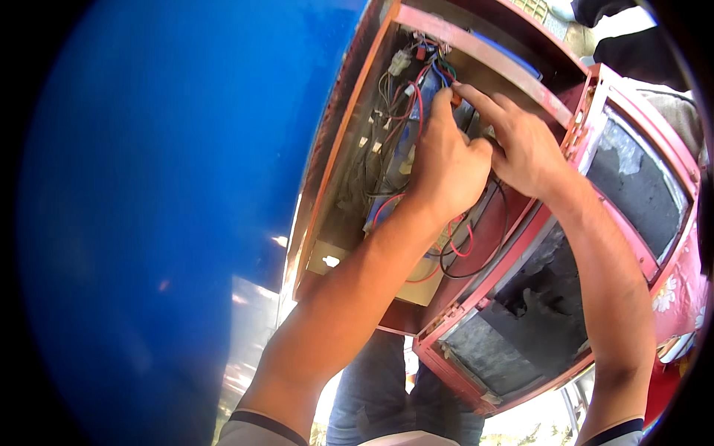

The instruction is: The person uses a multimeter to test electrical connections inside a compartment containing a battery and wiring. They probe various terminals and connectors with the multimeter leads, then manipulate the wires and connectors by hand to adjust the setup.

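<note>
An open pink metal housing holds a panel of red, black, blue and green wires with several white connectors. My left hand is closed at the top of this wiring, its upper fingertip at the blue wires beside a small orange part. My right hand is right beside it, index fingertip at the same spot, other fingers bent. What either hand grips is hidden. Loose red and black wire loops hang below my hands.
A blue panel fills the left side. An opened pink door with dark, torn panes lies at the right. A flowered pink cloth is at the right edge. Dark clothing, possibly a person's, shows at upper right. My jeans-clad legs are below.
</note>
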`<state>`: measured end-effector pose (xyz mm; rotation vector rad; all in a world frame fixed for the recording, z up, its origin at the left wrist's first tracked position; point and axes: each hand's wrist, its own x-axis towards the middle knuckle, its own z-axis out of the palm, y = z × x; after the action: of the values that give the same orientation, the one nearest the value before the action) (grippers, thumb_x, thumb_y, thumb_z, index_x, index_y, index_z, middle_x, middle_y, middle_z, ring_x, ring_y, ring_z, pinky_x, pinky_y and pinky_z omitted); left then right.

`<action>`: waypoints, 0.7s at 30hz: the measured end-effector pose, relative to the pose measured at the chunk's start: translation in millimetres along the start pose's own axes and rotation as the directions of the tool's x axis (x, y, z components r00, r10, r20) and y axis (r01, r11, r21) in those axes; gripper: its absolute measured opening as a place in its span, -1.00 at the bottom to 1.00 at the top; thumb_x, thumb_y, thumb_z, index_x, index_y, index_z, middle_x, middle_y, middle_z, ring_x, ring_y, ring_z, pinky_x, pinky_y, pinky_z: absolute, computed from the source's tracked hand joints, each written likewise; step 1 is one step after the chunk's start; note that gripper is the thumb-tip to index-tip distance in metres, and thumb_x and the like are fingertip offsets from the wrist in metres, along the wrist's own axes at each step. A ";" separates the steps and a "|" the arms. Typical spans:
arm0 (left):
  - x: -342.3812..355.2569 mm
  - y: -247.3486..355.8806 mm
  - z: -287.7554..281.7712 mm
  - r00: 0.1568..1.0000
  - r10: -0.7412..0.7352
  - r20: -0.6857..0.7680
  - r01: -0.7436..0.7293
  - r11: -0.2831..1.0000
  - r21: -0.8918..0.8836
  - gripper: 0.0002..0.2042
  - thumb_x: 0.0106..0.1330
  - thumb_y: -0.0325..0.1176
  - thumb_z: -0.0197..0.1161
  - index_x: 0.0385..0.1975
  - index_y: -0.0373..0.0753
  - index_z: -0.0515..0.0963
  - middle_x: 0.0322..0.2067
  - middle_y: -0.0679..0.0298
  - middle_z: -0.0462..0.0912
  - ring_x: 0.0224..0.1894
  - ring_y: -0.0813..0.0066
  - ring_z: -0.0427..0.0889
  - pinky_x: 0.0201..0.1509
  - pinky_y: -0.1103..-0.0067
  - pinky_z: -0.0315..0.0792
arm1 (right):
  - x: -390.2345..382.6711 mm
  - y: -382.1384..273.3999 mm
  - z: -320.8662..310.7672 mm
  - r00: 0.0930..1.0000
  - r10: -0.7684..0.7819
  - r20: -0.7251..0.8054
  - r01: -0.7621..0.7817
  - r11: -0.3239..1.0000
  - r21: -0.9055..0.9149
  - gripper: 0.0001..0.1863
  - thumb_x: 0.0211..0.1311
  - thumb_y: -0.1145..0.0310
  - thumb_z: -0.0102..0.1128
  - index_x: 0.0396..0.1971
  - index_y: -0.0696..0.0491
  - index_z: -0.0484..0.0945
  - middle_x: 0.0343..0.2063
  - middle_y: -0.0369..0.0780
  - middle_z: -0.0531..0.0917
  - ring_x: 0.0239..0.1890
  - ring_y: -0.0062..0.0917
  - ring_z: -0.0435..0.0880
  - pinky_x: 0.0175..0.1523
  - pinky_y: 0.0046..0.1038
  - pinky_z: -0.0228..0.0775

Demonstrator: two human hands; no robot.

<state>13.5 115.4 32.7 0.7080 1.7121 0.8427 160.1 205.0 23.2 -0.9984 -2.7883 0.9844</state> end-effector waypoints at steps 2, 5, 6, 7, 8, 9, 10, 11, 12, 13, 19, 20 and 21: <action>-0.2 3.9 -2.4 1.000 -0.025 0.014 0.026 0.999 -0.040 -0.36 0.26 -0.52 0.22 0.39 -0.46 0.27 -0.28 -0.14 0.72 -0.17 -0.06 0.76 0.06 0.20 0.59 | 9.7 4.2 5.8 0.993 0.094 0.070 -0.103 0.985 0.141 -0.18 0.10 0.52 0.32 0.46 -0.13 0.45 -0.17 -0.03 0.71 -0.20 0.00 0.75 -0.09 -0.06 0.62; 2.2 2.9 -3.1 1.000 -0.008 0.021 0.009 0.998 -0.056 -0.44 0.29 -0.50 0.23 0.31 -0.48 0.35 -0.15 -0.19 0.73 -0.06 -0.11 0.76 0.12 0.21 0.59 | 11.6 11.3 16.5 0.996 0.079 -0.029 -0.077 0.994 0.080 -0.22 0.12 0.47 0.37 0.44 -0.13 0.48 -0.18 -0.07 0.74 -0.22 -0.09 0.76 -0.12 -0.10 0.60; 3.0 -1.4 -3.3 0.999 0.038 -0.006 -0.038 0.998 -0.043 -0.42 0.25 -0.50 0.24 0.30 -0.55 0.36 -0.29 -0.12 0.72 -0.20 0.02 0.73 0.00 0.27 0.59 | 13.7 9.1 19.0 0.996 0.085 -0.042 -0.081 0.993 0.083 -0.22 0.13 0.44 0.39 0.44 -0.14 0.48 -0.17 -0.08 0.75 -0.22 -0.10 0.76 -0.12 -0.11 0.60; 3.9 -5.0 -3.3 0.996 0.084 -0.032 -0.085 0.996 -0.028 -0.39 0.21 -0.50 0.24 0.29 -0.63 0.36 -0.42 -0.04 0.70 -0.34 0.15 0.70 -0.12 0.33 0.58 | 15.9 5.4 18.6 0.996 0.086 -0.035 -0.082 0.991 0.102 -0.23 0.15 0.39 0.41 0.44 -0.15 0.48 -0.16 -0.09 0.75 -0.21 -0.11 0.76 -0.13 -0.11 0.59; 4.3 -8.2 -2.9 0.995 0.095 -0.043 -0.096 0.995 -0.009 -0.40 0.21 -0.49 0.25 0.28 -0.64 0.39 -0.46 -0.01 0.70 -0.38 0.20 0.70 -0.16 0.34 0.58 | 18.7 8.0 24.3 0.997 0.023 -0.071 -0.015 0.994 0.108 -0.25 0.16 0.39 0.38 0.44 -0.12 0.48 -0.25 -0.07 0.75 -0.23 -0.07 0.75 -0.12 -0.10 0.58; 4.6 -8.8 -2.7 0.993 0.108 -0.050 -0.107 0.994 0.009 -0.40 0.21 -0.47 0.26 0.27 -0.65 0.41 -0.50 0.01 0.70 -0.42 0.25 0.69 -0.21 0.36 0.57 | 21.3 7.8 25.0 0.996 0.092 0.004 -0.092 0.981 0.170 -0.26 0.17 0.41 0.35 0.44 -0.12 0.48 -0.28 -0.05 0.74 -0.23 -0.03 0.75 -0.11 -0.09 0.57; 4.3 -9.6 -3.1 0.991 0.118 -0.059 -0.116 0.993 0.027 -0.41 0.22 -0.46 0.27 0.26 -0.66 0.43 -0.54 0.03 0.70 -0.47 0.30 0.69 -0.26 0.38 0.57 | 23.8 7.7 26.8 0.984 0.156 0.083 -0.171 0.959 0.226 -0.27 0.18 0.44 0.32 0.43 -0.12 0.48 -0.32 -0.02 0.74 -0.23 0.00 0.75 -0.10 -0.07 0.57; 4.7 -10.0 -4.7 0.994 0.105 -0.039 -0.102 0.992 0.072 -0.42 0.24 -0.45 0.27 0.26 -0.65 0.44 -0.54 0.02 0.71 -0.47 0.30 0.69 -0.26 0.37 0.57 | 23.4 11.1 34.4 0.990 0.137 0.039 -0.143 0.961 0.237 -0.29 0.19 0.46 0.30 0.42 -0.13 0.48 -0.32 -0.01 0.74 -0.22 0.02 0.75 -0.09 -0.06 0.57; 6.5 -8.7 -6.3 0.995 0.099 -0.019 -0.096 0.989 0.114 -0.43 0.26 -0.44 0.27 0.26 -0.64 0.45 -0.53 0.01 0.72 -0.47 0.31 0.69 -0.26 0.37 0.56 | 23.3 15.4 38.5 0.993 0.119 -0.011 -0.113 0.964 0.241 -0.30 0.20 0.48 0.27 0.41 -0.13 0.49 -0.32 0.00 0.75 -0.21 0.03 0.75 -0.08 -0.05 0.57; 8.5 -10.9 -8.7 0.983 0.176 -0.061 -0.161 0.967 0.197 -0.55 0.33 -0.43 0.29 0.17 -0.55 0.58 -0.53 0.07 0.73 -0.47 0.38 0.68 -0.27 0.39 0.56 | 23.4 19.4 41.3 0.993 0.100 -0.061 -0.082 0.967 0.243 -0.32 0.20 0.50 0.24 0.39 -0.13 0.50 -0.33 0.01 0.75 -0.20 0.05 0.75 -0.07 -0.05 0.57; 54.7 -42.2 -33.0 0.810 0.471 -0.350 -0.363 0.871 0.332 -0.69 0.38 -0.40 0.33 0.03 -0.45 0.72 -0.27 0.03 0.81 -0.25 0.30 0.79 -0.06 0.39 0.63 | 24.0 12.3 38.3 0.992 0.086 -0.088 -0.070 0.982 0.173 -0.41 0.23 0.54 0.20 0.30 -0.11 0.56 -0.20 -0.01 0.77 -0.12 0.02 0.76 -0.01 -0.06 0.61; 62.0 -44.6 -33.1 0.815 0.458 -0.354 -0.388 0.886 0.254 -0.69 0.38 -0.40 0.31 0.02 -0.45 0.71 -0.17 -0.02 0.81 -0.16 0.19 0.82 0.04 0.33 0.64 | 24.9 11.1 36.9 0.993 0.092 -0.080 -0.077 0.982 0.172 -0.41 0.23 0.55 0.20 0.30 -0.11 0.56 -0.18 -0.01 0.78 -0.11 0.01 0.77 -0.01 -0.07 0.61; 71.9 -46.9 -32.6 0.815 0.478 -0.327 -0.384 0.869 0.311 -0.60 0.36 -0.40 0.29 0.15 -0.45 0.62 0.05 -0.10 0.65 0.05 0.02 0.67 0.21 0.28 0.53 | 24.9 11.5 39.8 0.991 0.069 -0.112 -0.047 0.982 0.184 -0.42 0.23 0.56 0.19 0.29 -0.10 0.57 -0.14 -0.02 0.78 -0.08 0.00 0.77 0.00 -0.08 0.62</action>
<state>-39.8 139.1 -38.0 1.1871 2.0705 1.1756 138.0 204.1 -19.7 -1.0795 -2.5358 1.1229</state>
